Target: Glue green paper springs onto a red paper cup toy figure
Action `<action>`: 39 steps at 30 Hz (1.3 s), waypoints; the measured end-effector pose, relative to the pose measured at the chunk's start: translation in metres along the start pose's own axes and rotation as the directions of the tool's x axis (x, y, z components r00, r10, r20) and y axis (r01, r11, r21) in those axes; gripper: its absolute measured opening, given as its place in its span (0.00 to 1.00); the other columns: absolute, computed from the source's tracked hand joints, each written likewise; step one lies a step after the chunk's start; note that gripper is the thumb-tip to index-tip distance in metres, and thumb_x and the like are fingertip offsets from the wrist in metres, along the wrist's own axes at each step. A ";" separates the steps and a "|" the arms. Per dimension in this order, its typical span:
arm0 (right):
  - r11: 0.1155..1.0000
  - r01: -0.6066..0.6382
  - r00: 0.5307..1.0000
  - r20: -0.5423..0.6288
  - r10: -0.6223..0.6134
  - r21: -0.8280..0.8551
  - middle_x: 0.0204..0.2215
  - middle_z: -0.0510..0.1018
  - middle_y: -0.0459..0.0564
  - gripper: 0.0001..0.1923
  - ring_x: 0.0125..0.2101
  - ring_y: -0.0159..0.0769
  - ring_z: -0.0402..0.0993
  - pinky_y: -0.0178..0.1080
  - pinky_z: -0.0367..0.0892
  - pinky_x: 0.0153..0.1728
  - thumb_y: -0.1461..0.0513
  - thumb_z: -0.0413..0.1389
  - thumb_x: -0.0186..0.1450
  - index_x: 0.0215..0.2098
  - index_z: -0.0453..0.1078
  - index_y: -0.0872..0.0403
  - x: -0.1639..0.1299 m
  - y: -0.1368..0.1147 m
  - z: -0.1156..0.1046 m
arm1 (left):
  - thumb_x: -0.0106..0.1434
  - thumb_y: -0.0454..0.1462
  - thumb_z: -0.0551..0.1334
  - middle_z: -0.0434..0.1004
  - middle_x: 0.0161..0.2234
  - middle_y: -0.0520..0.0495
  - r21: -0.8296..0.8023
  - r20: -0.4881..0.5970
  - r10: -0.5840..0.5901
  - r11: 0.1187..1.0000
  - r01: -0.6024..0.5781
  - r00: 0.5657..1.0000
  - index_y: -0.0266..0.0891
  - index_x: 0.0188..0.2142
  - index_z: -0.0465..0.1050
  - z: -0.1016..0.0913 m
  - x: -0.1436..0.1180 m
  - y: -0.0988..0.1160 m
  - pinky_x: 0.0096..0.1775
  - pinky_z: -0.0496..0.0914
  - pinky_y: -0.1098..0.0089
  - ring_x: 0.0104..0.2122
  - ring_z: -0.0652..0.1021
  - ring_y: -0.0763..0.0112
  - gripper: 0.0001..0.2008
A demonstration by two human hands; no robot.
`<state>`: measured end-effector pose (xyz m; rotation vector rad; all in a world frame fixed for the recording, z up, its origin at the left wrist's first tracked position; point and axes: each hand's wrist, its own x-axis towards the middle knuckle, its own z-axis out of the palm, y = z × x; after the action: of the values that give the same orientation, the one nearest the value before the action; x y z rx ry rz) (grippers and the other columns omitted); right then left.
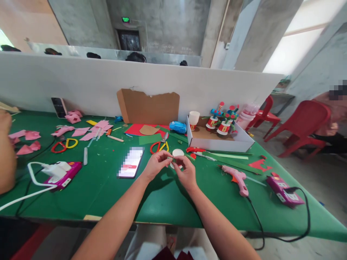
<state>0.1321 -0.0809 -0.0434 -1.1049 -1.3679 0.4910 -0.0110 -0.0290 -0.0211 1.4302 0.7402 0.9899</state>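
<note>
Here both hands meet over the middle of the green tabletop [89,187], toward its near edge. The left hand [156,164] and the right hand [186,170] pinch a small paper cup [177,154] between their fingertips, with a green-striped twisted stick [173,160] at its side. Red-handled scissors [160,145] lie just beyond the cup, a phone [131,162] lies to the left, and a pink glue gun [237,177] rests to the right. A white box [238,142] of decorated cups stands toward the far right edge.

Small white paper cup [177,154], rim up, above the green table, between fingertips.
</note>
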 end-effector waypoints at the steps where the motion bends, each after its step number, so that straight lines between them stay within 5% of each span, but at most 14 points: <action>1: 1.000 0.004 1.000 0.018 -0.004 0.008 0.30 0.76 0.47 0.07 0.30 0.34 0.73 0.37 0.71 0.34 0.62 0.57 0.60 0.37 0.72 0.52 0.000 -0.001 0.000 | 0.50 0.45 0.70 0.71 0.25 0.54 -0.023 0.004 -0.005 1.000 0.005 1.000 0.36 0.32 0.73 0.000 0.000 0.000 0.30 0.67 0.73 0.24 0.71 0.76 0.16; 10: 0.967 -0.130 0.991 0.054 0.121 0.220 0.31 0.76 0.47 0.14 0.30 0.34 0.73 0.39 0.73 0.35 0.57 0.63 0.56 0.40 0.70 0.51 0.002 -0.001 0.002 | 0.46 0.43 0.73 0.75 0.29 0.51 -0.215 0.003 -0.032 0.976 0.032 0.999 0.36 0.31 0.73 -0.001 -0.001 -0.004 0.36 0.71 0.70 0.30 0.75 0.72 0.17; 25: 0.963 -0.171 0.984 0.077 0.158 0.207 0.31 0.77 0.48 0.11 0.31 0.36 0.75 0.40 0.73 0.36 0.57 0.62 0.57 0.36 0.71 0.52 0.003 0.006 0.000 | 0.46 0.40 0.72 0.74 0.31 0.51 -0.146 -0.054 0.020 0.989 -0.027 0.998 0.37 0.32 0.73 -0.004 0.000 -0.006 0.38 0.69 0.72 0.33 0.74 0.73 0.16; 32: 0.876 -0.323 0.938 0.245 0.245 0.358 0.26 0.74 0.43 0.17 0.25 0.33 0.73 0.38 0.73 0.31 0.49 0.62 0.56 0.37 0.69 0.50 0.006 0.001 -0.002 | 0.48 0.42 0.71 0.75 0.32 0.49 -0.044 -0.007 0.053 0.998 -0.054 0.999 0.37 0.33 0.75 -0.004 -0.001 -0.004 0.36 0.69 0.70 0.33 0.74 0.71 0.15; 39: 0.781 -0.414 0.907 0.281 0.312 0.468 0.27 0.77 0.44 0.18 0.25 0.31 0.73 0.38 0.73 0.32 0.48 0.64 0.55 0.36 0.70 0.50 0.008 0.000 -0.003 | 0.48 0.42 0.72 0.75 0.30 0.50 -0.097 0.028 0.039 0.995 -0.036 0.999 0.37 0.34 0.74 -0.002 -0.001 -0.002 0.37 0.70 0.70 0.32 0.75 0.70 0.16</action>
<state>0.1370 -0.0754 -0.0382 -0.8784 -1.0742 1.2085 -0.0126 -0.0285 -0.0237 1.3764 0.6378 1.0174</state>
